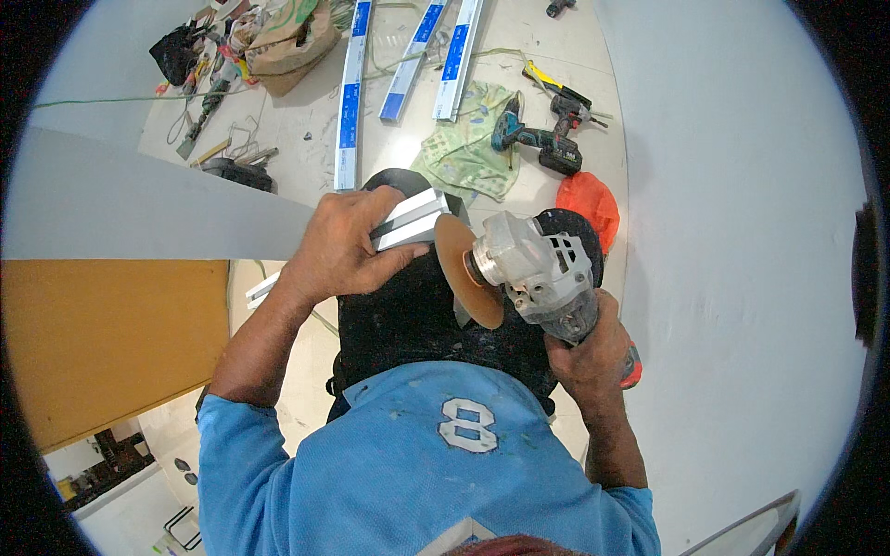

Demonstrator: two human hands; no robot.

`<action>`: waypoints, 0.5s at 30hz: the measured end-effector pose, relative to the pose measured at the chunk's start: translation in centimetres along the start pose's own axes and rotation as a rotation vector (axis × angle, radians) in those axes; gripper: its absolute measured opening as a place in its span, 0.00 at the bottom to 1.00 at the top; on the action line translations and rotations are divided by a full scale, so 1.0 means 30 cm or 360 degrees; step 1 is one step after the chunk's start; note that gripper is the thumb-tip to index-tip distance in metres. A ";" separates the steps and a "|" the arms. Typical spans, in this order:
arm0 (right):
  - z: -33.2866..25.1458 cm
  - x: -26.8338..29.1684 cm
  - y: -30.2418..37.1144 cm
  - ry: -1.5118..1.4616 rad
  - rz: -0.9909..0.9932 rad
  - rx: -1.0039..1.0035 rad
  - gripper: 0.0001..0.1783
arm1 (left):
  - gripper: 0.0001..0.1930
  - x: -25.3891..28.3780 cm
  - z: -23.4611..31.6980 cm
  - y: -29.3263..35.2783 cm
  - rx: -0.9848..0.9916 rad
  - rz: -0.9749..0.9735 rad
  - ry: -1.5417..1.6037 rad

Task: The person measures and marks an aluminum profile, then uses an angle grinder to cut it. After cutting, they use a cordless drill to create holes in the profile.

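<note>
My left hand (348,243) grips a short piece of aluminium profile (408,221) over my dark-trousered lap, thumb underneath and fingers over the top. Closed around the body of an angle grinder (547,278), my right hand (593,352) holds it to the right of the profile. The grinder's thin brown cutting disc (468,269) stands at the profile's right end; whether it touches the metal I cannot tell. Whether the disc is spinning is also unclear. Part of the profile's far side is hidden behind the disc.
Three long metal profiles with blue film (350,102) lie ahead on the tiled floor. A cordless drill (547,134) rests by a green cloth (473,148), near an orange-red bag (590,208). White walls (732,232) flank me. A brown sack (292,46) and tools lie far left.
</note>
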State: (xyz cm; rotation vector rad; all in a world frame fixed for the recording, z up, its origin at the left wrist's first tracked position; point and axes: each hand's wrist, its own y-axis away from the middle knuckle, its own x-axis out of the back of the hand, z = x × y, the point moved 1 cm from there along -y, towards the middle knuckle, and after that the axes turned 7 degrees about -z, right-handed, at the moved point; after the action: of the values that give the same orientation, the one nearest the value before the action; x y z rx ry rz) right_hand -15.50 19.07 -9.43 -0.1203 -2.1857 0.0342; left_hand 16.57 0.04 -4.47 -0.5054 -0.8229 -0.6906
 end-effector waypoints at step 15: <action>-0.022 0.002 -0.012 -0.0021 -0.0050 -0.0254 0.40 | 0.22 -0.004 -0.003 0.018 0.0049 0.0037 0.0053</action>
State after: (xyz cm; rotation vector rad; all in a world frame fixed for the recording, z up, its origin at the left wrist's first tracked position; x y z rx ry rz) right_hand -15.02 18.71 -8.96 -0.1759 -2.2014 -0.1579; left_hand 16.93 0.38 -4.69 -0.4738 -0.7942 -0.6622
